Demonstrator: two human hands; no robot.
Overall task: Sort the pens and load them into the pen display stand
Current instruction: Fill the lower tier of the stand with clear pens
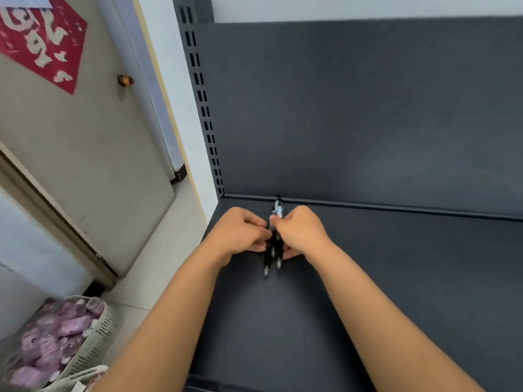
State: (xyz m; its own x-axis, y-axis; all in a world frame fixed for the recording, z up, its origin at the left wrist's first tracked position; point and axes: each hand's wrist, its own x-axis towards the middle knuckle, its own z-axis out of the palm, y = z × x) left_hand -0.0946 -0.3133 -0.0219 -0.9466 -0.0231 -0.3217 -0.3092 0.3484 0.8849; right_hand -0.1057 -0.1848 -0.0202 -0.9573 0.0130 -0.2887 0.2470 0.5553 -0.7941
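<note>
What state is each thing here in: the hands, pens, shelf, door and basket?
left hand, grips the pens from their left side.
right hand, grips the pens from their right side.
pens, bunched together, tips toward the camera.
shelf, dark grey, under the hands.
door, looks shut.
basket, on the floor, full of purple packets.

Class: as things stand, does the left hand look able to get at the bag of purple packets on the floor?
Probably not yet: the left hand and right hand both hold the pens. The path to the bag looks open.
</note>
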